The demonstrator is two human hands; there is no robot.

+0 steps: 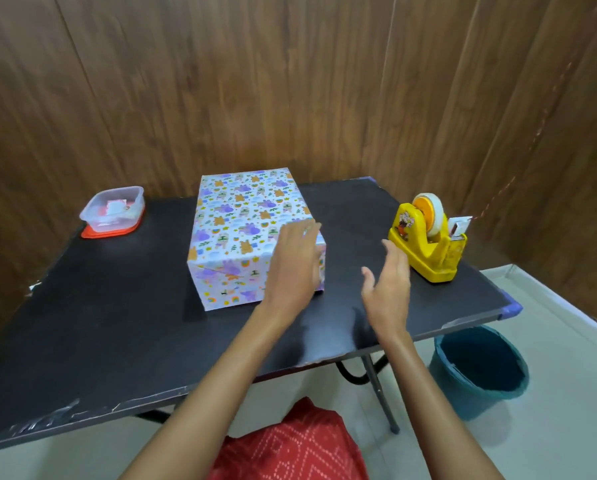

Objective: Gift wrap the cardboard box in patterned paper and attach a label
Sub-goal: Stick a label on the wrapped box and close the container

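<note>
Black tabletop (99, 306) fills the head view, and the cardboard box (245, 233) stands near its middle, fully covered in patterned paper printed with purple and orange figures on white. The left hand (295, 261) lies against the box's near right corner with its fingers straight and close together, flat on the paper and not curled round anything. The right hand (388, 282) hangs in the air between the box and a yellow tape dispenser (428, 244), fingers loosely spread, holding nothing and touching neither.

The dispenser stands near the table's right edge with a roll of tape upright in it. A small white card (458, 226) sticks up from its back slot with a red string trailing off it; it may be a label, though it is too small to tell.

At the far left corner sits a clear plastic container (113, 211) on a red lid, its contents blurred. A teal bucket (480, 368) stands on the floor below the table's right side. Wood-grain panels (290, 81) make up the wall behind, and red patterned cloth (290, 441) shows at the bottom edge.
</note>
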